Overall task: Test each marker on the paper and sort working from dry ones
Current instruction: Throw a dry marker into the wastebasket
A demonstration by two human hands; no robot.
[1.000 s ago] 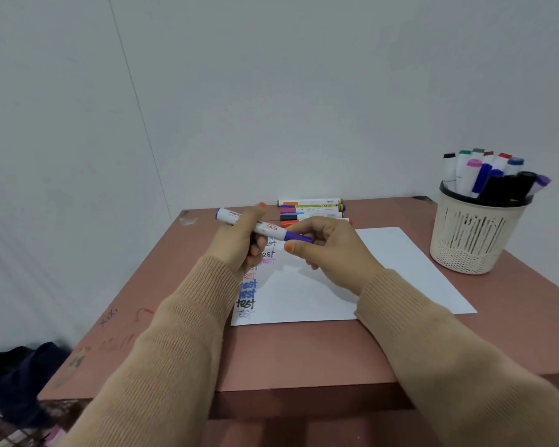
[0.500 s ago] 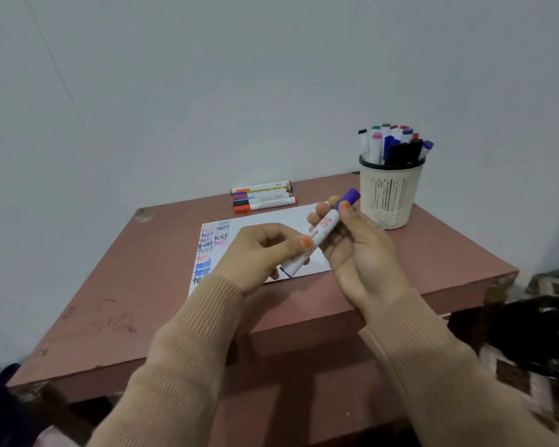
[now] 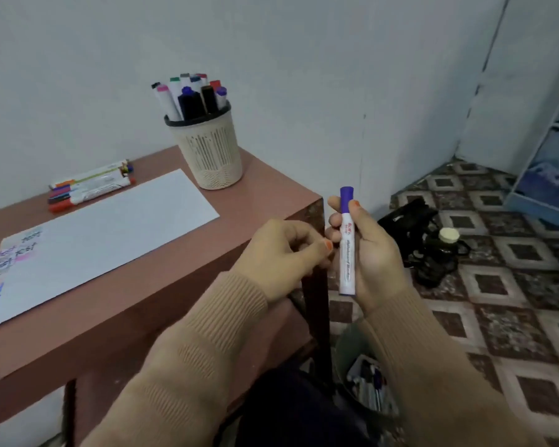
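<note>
Right hand [image 3: 373,253] grips white-barrelled marker with purple cap [image 3: 347,240] upright, cap up, thumb on the cap's base, fingers wrapped behind the barrel. Marker sits past the right corner of the reddish-brown table [image 3: 175,301], above the tiled floor.

Left hand [image 3: 281,253] curled, thumb tip just beside the barrel; no grip seen.

On table: white paper sheet [image 3: 110,227], scribbles at its left end; beige perforated cup of markers [image 3: 207,156]; row of loose markers [image 3: 91,185] at the far edge. Below: round bin holding markers [image 3: 368,391].

Half a second ago the marker slanted over the table and the left hand pinched its lower end.
</note>
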